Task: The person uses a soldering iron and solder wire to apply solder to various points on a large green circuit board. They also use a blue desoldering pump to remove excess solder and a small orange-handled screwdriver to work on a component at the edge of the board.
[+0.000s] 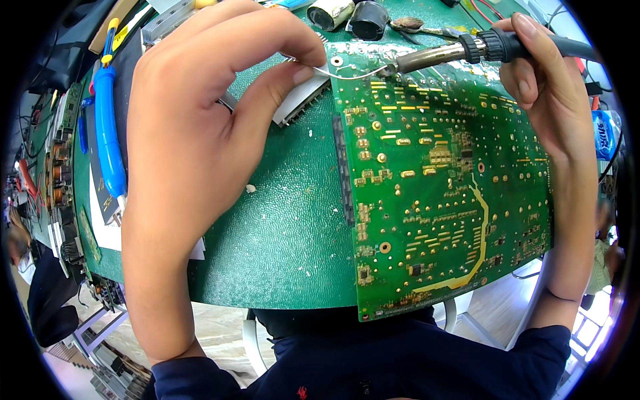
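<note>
My left hand pinches a thin strand of solder wire between thumb and forefinger. The wire curves right to the tip of a soldering iron, close above the far left part of a green circuit board. My right hand is closed round the iron's black handle, which comes in from the right. The board lies with its solder side up, covered in small parts, gold pads and one long bare yellow trace. Its near edge reaches past the table edge. Dark residue marks the board beneath the iron.
A blue desoldering pump lies at the left. Behind the board are two cylindrical capacitors and a brush. A silver heatsink sits beside the board on the green mat. More boards stack at the far left.
</note>
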{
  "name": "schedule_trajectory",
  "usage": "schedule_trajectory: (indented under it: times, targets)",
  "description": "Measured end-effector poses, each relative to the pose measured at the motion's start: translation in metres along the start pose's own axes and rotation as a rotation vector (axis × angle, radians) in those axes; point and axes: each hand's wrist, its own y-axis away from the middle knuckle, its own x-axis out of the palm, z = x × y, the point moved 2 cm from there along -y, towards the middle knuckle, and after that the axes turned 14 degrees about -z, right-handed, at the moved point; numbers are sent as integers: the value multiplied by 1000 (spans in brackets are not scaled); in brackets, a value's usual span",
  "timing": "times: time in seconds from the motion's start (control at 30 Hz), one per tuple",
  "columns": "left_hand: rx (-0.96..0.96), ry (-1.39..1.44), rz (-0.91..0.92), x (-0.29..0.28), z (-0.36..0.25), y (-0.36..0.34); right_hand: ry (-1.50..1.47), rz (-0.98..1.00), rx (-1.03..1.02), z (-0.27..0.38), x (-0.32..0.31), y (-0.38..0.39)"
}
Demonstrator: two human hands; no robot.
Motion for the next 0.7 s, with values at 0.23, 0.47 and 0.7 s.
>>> schedule_trajectory:
  times: [0.23, 0.47, 0.7]
  targets:
    - [-67, 153, -96, 10, -8, 5, -47, 41, -6, 6, 4, -4]
    - [-123, 220, -57, 14, 17, 15, -59, -120, 100, 24, 23, 2]
    - [-38, 27, 109, 3, 7, 3, 36, -107, 60, 27, 23, -1]
